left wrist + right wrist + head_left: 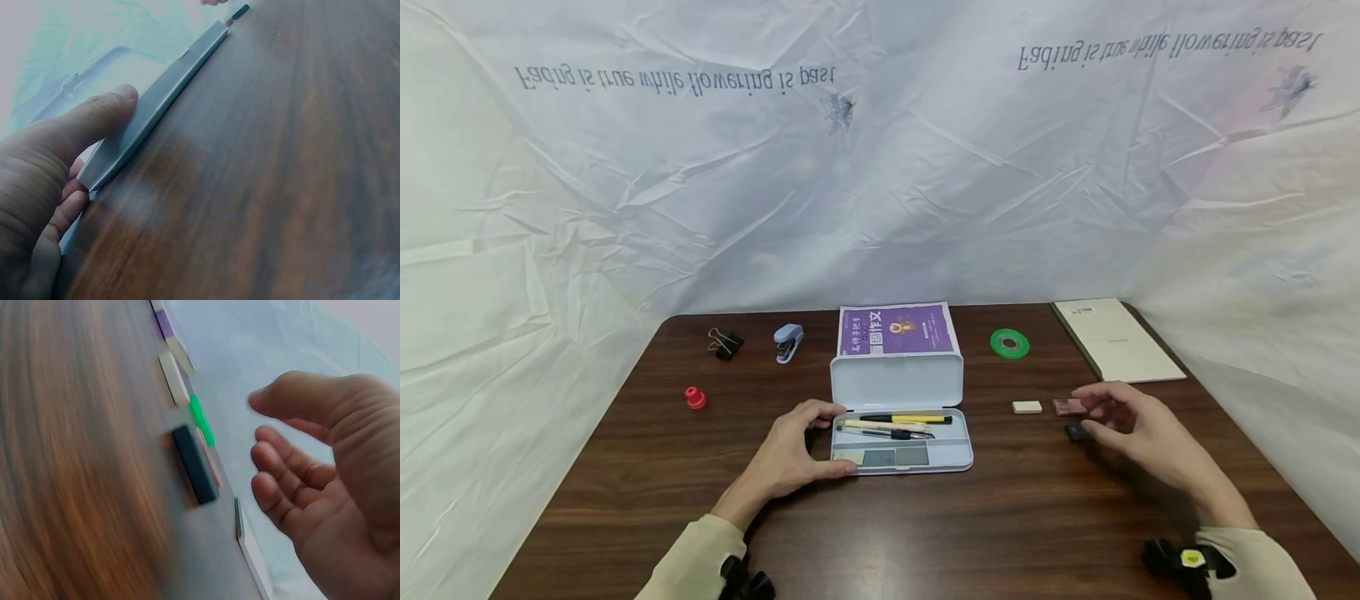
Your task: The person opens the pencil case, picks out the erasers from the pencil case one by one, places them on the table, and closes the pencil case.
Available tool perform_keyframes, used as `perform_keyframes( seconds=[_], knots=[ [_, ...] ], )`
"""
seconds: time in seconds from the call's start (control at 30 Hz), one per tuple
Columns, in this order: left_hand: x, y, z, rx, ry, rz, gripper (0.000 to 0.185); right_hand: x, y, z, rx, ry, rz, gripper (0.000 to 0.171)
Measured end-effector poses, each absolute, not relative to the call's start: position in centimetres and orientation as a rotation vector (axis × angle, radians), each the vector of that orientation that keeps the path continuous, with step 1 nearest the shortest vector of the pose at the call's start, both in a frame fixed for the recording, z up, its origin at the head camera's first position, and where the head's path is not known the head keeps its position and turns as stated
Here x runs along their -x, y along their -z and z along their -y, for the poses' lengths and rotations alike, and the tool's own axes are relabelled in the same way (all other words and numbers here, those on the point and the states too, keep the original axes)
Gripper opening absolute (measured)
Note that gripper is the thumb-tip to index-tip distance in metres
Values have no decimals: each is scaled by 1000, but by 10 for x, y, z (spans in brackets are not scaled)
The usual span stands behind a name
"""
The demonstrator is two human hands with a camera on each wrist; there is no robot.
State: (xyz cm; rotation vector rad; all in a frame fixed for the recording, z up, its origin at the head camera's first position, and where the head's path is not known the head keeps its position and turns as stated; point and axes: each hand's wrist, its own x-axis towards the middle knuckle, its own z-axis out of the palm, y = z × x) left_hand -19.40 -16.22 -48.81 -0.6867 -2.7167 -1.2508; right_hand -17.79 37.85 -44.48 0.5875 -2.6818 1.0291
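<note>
My left hand (792, 448) grips the left end of an open pencil case (951, 454), thumb along the front edge and fingers at the back edge. Several pens (895, 427) lie in its back compartment. A pale yellow, a teal and a grey eraser (912, 456) lie side by side in the front one. Over on the right, my right hand (1138, 429) hovers with thumb and fingers apart, nothing between them in the right wrist view. Close by its fingertips lie a black eraser (194, 465) and a pink eraser (1069, 407). A white eraser (1026, 407) is left of them.
Behind the raised lid lies a purple book (895, 329). Left of it are a stapler (787, 342), a black binder clip (727, 345) and a small red piece (696, 398). A green tape roll (1009, 343) and a cream notebook (1117, 340) lie back right.
</note>
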Motion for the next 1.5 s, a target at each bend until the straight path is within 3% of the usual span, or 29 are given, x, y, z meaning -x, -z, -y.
perform_keyframes(
  seconds=[0.7, 1.5],
  knots=[
    [193, 488, 163, 681, 1259, 2731, 79, 193, 413, -310, -784, -1394, 2641, 35],
    [194, 487, 162, 676, 1266, 2729, 79, 217, 397, -194, -1158, -1460, 2604, 41]
  ],
)
